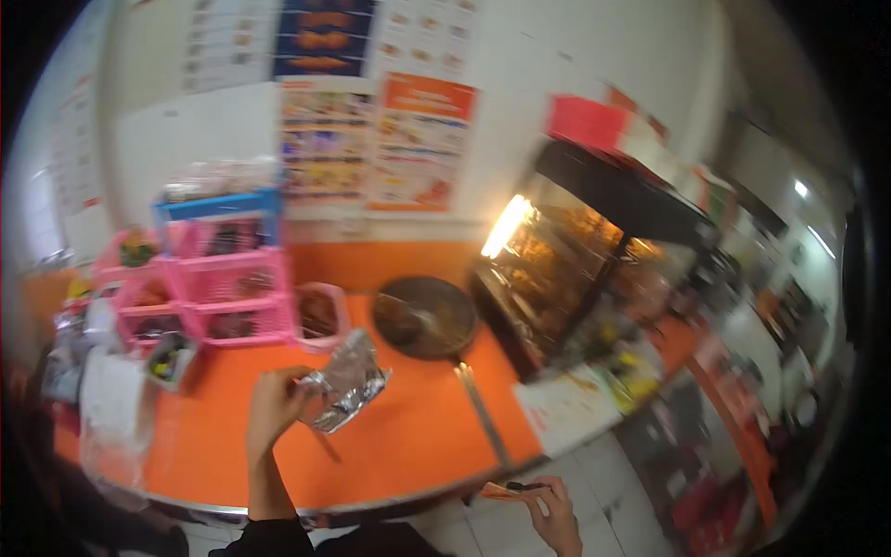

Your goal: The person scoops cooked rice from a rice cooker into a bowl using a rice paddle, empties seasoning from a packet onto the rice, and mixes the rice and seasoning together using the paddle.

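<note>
My left hand point(278, 406) is raised over the orange counter point(408, 446), its fingers closed on the edge of a foil packet point(348, 381). The foil is silver, crumpled and tilted. Lower right, beyond the counter's front edge, my right hand point(554, 518) pinches a small flat orange-and-white item point(501, 492) with something dark on it; what it is cannot be made out. Tongs point(485, 418) lie on the counter, between the foil packet and the right edge. Behind them rests a round dark pan point(424, 317).
Pink baskets point(237, 288) stand stacked at the back left, beside a pink bin point(320, 316) of dark items. A lit glass food warmer point(548, 260) stands at the back right. White paper point(566, 408) lies before it. Posters point(422, 139) hang on the wall.
</note>
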### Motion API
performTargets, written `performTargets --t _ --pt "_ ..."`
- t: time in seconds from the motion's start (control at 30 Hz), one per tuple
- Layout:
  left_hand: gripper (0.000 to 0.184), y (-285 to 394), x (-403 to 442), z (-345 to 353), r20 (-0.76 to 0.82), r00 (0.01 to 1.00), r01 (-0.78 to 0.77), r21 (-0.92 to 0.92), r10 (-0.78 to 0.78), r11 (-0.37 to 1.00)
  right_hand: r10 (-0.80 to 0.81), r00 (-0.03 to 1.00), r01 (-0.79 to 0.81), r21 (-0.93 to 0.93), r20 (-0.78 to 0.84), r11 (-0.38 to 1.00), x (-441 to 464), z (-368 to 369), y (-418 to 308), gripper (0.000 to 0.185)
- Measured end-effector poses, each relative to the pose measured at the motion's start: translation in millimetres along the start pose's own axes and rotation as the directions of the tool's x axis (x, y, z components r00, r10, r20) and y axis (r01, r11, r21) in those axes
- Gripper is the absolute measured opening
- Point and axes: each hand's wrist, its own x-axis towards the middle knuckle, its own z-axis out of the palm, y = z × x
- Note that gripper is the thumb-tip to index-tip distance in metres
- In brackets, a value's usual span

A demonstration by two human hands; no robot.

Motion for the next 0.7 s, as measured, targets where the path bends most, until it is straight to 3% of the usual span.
performTargets --t 0.07,0.1,0.17,0.23,0.33,0.43,0.47,0.57,0.67,0.7 --pt "0.014 38.1 1.1 78.3 0.052 0.999 0.004 -0.191 0.006 0.982 0.143 0.989 -0.13 -0.288 0.024 0.949 -55.4 -67.1 49.2 0.008" --pt "0.013 60.0 -0.5 118.7 0.1 0.995 0.021 -0.278 0.008 0.96 0.22 0.976 -0.209 -0.343 -0.007 0.916 -82.9 -97.5 73.8 0.008" --pt "0.013 85.7 0.9 206.4 0.229 0.966 -0.046 -0.289 0.116 0.956 0.368 0.925 -0.37 -0.43 -0.093 0.823 -134.5 -152.1 126.2 0.007" --pt "0.013 152.4 -2.7 281.8 0.302 0.929 -0.132 -0.276 0.216 0.952 0.416 0.893 -0.447 -0.45 -0.173 0.773 -170.8 -198.7 166.4 0.008" --pt "0.011 209.0 -11.4 382.2 0.528 0.796 -0.081 -0.39 0.295 0.917 0.562 0.765 -0.643 -0.359 -0.313 0.676 -237.1 -229.1 240.7 0.007" --pt "0.009 263.2 -25.3 481.2 0.655 0.683 -0.053 -0.395 0.322 0.917 0.682 0.625 -0.761 -0.101 -0.381 0.641 -280.5 -266.6 307.1 0.005" --pt "0.008 290.0 -31.0 508.3 0.654 0.662 -0.085 -0.42 0.366 0.904 0.616 0.667 -0.716 -0.133 -0.418 0.685 -301.7 -276.5 339.1 0.004" --pt "0.011 337.9 -46.7 606.9 0.699 0.58 -0.141 -0.419 0.418 0.897 0.629 0.613 -0.754 -0.115 -0.479 0.647 -341.9 -311.7 410.1 0.003" --pt "0.014 429.9 -62.6 697.4 0.654 0.563 -0.201 -0.484 0.505 0.852 0.69 0.452 -0.839 -0.006 -0.566 0.545 -371.1 -349.1 491.5 0.005" --pt "0.015 448.8 -63.1 730.1 0.692 0.506 -0.189 -0.493 0.514 0.849 0.694 0.401 -0.864 0.005 -0.598 0.503 -375.4 -361.7 506.6 0.006"
